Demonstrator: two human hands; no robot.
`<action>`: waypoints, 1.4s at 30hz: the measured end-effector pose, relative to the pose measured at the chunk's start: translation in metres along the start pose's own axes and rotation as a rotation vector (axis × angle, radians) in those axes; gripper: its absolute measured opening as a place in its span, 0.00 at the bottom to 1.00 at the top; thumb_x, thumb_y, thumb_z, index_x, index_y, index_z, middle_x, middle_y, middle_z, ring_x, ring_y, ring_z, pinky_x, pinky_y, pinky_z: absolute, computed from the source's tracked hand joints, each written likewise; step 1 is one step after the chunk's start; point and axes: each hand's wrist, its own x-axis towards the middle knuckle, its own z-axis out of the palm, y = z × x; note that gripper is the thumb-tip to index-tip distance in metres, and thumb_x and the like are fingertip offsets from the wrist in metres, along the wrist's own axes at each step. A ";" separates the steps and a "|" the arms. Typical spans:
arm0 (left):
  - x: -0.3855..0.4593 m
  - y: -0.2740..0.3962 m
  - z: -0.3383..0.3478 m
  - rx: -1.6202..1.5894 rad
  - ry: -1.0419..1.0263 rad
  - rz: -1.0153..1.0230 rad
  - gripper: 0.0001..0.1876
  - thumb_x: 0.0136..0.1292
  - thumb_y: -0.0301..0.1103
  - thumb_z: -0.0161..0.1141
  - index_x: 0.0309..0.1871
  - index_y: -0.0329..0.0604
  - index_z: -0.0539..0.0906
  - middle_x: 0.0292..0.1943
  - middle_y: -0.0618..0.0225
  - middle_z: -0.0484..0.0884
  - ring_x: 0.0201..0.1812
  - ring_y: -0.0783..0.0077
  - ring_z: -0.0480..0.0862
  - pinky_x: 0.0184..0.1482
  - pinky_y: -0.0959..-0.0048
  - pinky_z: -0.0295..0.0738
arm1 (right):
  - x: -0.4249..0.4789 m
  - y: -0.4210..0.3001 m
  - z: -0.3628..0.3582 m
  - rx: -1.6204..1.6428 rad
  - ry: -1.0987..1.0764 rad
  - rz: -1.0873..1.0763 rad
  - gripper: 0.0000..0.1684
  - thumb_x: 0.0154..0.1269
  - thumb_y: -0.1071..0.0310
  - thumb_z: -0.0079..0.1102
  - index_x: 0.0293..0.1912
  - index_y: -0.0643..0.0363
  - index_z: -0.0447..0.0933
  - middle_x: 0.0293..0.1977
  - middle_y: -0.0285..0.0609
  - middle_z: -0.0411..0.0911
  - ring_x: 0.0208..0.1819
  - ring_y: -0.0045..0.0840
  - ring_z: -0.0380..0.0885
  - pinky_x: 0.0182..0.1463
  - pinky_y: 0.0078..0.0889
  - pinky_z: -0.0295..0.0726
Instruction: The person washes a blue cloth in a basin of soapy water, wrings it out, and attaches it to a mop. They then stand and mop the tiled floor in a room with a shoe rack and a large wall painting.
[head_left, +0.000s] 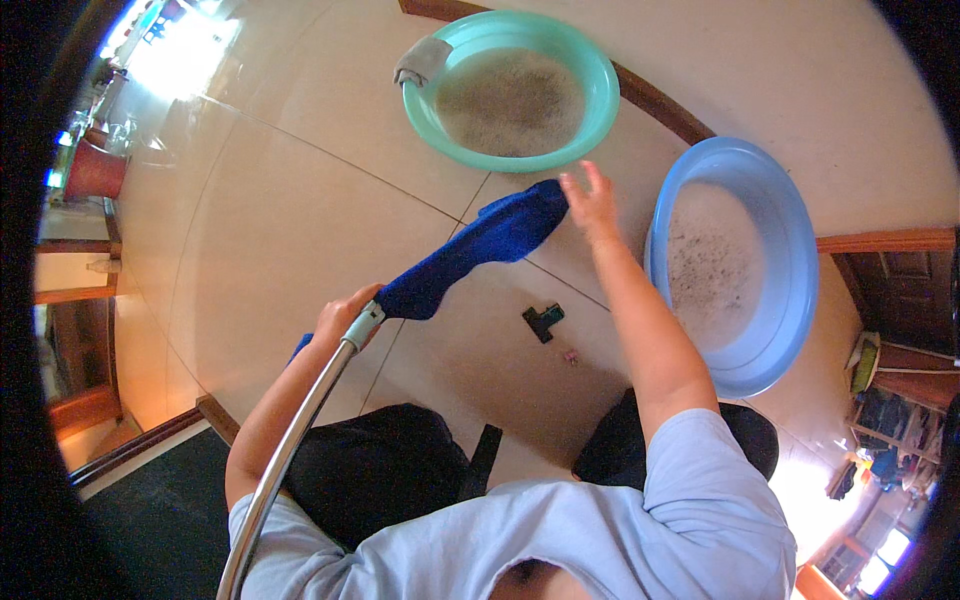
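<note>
A mop's metal pole (289, 442) with a pale green collar (364, 324) runs up past my left arm. My left hand (341, 319) is closed around the collar end, where blue cloth (487, 244) is fitted; a bit of blue also shows beyond my left wrist. The cloth stretches out to the upper right, its darker end beside the fingertips of my right hand (590, 196). Those fingers are spread and slightly blurred; whether they touch the cloth is unclear. A green basin (427, 139) and a blue basin (799, 277) hold cloudy, greyish water.
A grey cloth (424, 60) hangs over the green basin's rim. On the tiled floor below my hands lie a dark T-shaped object (543, 322) and a small pinkish item (571, 357). A red bucket (96, 171) stands far left; a green-bristled brush (866, 364) is at the right.
</note>
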 end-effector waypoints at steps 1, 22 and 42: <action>0.000 0.000 0.000 0.008 -0.005 0.016 0.28 0.46 0.32 0.61 0.55 0.57 0.71 0.33 0.57 0.82 0.35 0.54 0.82 0.38 0.60 0.76 | -0.006 -0.001 0.011 0.101 -0.042 -0.115 0.32 0.53 0.47 0.59 0.49 0.63 0.71 0.48 0.57 0.69 0.52 0.43 0.67 0.55 0.38 0.67; 0.005 0.009 -0.009 0.173 -0.114 0.070 0.23 0.49 0.31 0.58 0.52 0.59 0.72 0.43 0.65 0.72 0.41 0.58 0.79 0.41 0.64 0.76 | -0.009 -0.036 0.038 -0.206 -0.524 0.064 0.08 0.48 0.67 0.54 0.26 0.61 0.78 0.20 0.47 0.77 0.23 0.30 0.76 0.30 0.32 0.74; 0.011 -0.003 -0.007 0.135 -0.056 0.025 0.24 0.49 0.32 0.58 0.53 0.59 0.70 0.43 0.65 0.72 0.40 0.56 0.79 0.40 0.62 0.75 | -0.133 0.053 0.009 -0.572 -1.275 0.124 0.23 0.53 0.49 0.53 0.38 0.60 0.74 0.35 0.53 0.76 0.41 0.43 0.74 0.43 0.42 0.73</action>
